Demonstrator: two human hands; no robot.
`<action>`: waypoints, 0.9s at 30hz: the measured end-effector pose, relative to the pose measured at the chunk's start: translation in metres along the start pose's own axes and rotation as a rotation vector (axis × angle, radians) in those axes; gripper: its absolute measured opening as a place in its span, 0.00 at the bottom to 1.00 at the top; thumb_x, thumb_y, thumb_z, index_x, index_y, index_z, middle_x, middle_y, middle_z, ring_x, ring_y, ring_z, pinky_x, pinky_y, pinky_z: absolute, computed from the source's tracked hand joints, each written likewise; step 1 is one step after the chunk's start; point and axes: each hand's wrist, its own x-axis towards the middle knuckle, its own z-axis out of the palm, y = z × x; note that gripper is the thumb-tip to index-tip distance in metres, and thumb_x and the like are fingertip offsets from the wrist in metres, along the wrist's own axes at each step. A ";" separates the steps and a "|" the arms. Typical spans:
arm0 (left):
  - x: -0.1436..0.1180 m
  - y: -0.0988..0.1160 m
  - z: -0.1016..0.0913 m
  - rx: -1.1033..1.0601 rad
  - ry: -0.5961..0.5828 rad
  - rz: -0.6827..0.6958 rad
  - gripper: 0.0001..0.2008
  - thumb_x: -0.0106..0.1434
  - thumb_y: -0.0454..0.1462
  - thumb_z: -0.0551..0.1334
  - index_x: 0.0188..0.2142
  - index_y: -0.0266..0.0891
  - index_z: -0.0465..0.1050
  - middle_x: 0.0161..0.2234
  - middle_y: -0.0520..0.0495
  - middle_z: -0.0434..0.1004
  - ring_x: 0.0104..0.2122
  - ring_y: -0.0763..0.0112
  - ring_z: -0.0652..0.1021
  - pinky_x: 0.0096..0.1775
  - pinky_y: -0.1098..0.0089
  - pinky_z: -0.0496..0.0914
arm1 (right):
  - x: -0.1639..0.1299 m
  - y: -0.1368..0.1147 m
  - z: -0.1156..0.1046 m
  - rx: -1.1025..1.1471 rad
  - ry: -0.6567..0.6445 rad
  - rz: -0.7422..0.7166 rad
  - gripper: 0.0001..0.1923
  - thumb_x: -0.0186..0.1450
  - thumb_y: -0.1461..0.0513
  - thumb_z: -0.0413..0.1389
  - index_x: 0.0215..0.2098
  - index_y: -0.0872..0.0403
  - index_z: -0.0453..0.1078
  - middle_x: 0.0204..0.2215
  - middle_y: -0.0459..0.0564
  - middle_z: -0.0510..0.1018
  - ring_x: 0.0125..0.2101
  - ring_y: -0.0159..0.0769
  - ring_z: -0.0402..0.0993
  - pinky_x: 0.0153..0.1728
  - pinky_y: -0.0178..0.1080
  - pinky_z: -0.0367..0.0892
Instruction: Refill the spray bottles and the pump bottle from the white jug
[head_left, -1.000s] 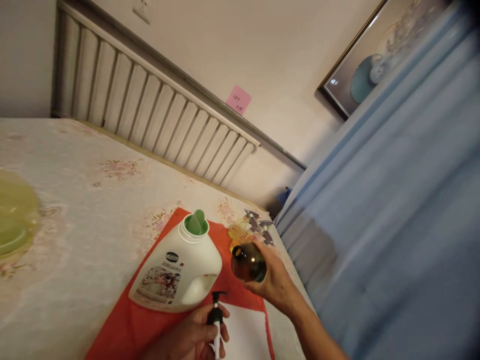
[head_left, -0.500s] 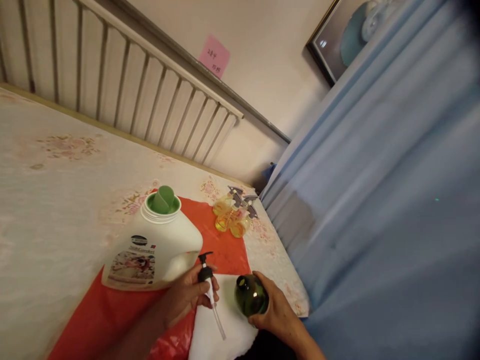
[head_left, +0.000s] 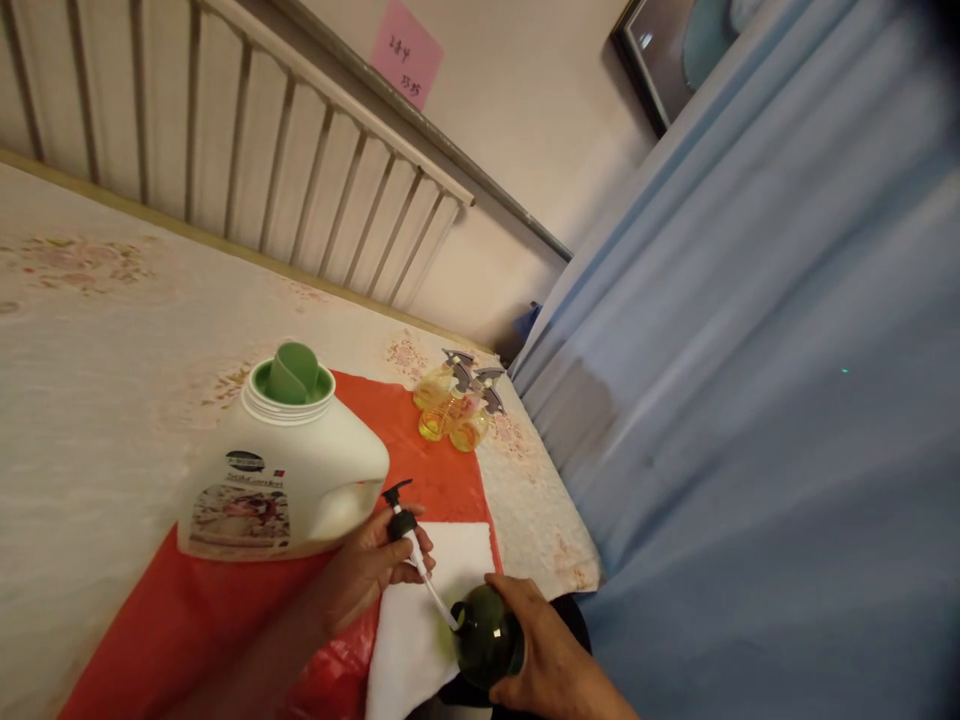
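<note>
My left hand [head_left: 367,570] pinches a black pump head [head_left: 400,518] whose clear tube [head_left: 435,592] slants down into the mouth of a small dark green bottle [head_left: 484,640]. My right hand [head_left: 547,665] grips that bottle from the right, over a white cloth [head_left: 420,620]. A big white detergent jug [head_left: 281,465] with a green spout and no cap stands just left of my left hand on a red sheet [head_left: 187,620].
Several small yellow spray bottles [head_left: 454,410] stand at the far edge of the red sheet. A floral cloth covers the table [head_left: 112,330]. A slatted rail [head_left: 262,170] runs behind, and a blue curtain [head_left: 750,400] hangs at the right.
My right hand brought the green bottle down from near the yellow bottles to the white cloth. My left hand tilted the pump so that its tube tip now meets the bottle's mouth.
</note>
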 end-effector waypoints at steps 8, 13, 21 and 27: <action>-0.002 -0.001 0.005 0.056 0.077 0.018 0.21 0.55 0.39 0.70 0.46 0.42 0.67 0.33 0.50 0.78 0.32 0.63 0.80 0.35 0.63 0.73 | 0.003 -0.004 0.005 0.038 -0.019 0.026 0.51 0.40 0.64 0.70 0.61 0.51 0.59 0.52 0.54 0.70 0.50 0.49 0.69 0.54 0.47 0.64; -0.006 -0.010 0.008 0.235 0.039 0.055 0.18 0.56 0.37 0.68 0.46 0.43 0.69 0.34 0.50 0.79 0.36 0.63 0.78 0.39 0.63 0.71 | 0.007 -0.017 0.002 0.087 -0.007 0.139 0.53 0.39 0.63 0.71 0.62 0.51 0.60 0.54 0.55 0.71 0.53 0.51 0.69 0.56 0.48 0.63; -0.026 -0.013 0.020 0.460 -0.164 0.085 0.18 0.61 0.35 0.63 0.52 0.45 0.70 0.51 0.45 0.75 0.55 0.53 0.70 0.59 0.55 0.59 | 0.021 -0.069 -0.010 0.251 -0.013 -0.002 0.45 0.40 0.65 0.71 0.57 0.44 0.68 0.45 0.45 0.78 0.42 0.46 0.75 0.44 0.41 0.71; -0.033 0.001 0.020 0.494 -0.084 0.051 0.20 0.68 0.48 0.54 0.56 0.48 0.70 0.57 0.44 0.72 0.60 0.50 0.66 0.63 0.53 0.55 | 0.029 -0.094 -0.014 0.454 -0.062 -0.121 0.43 0.47 0.68 0.66 0.60 0.42 0.65 0.47 0.42 0.78 0.43 0.43 0.76 0.46 0.39 0.71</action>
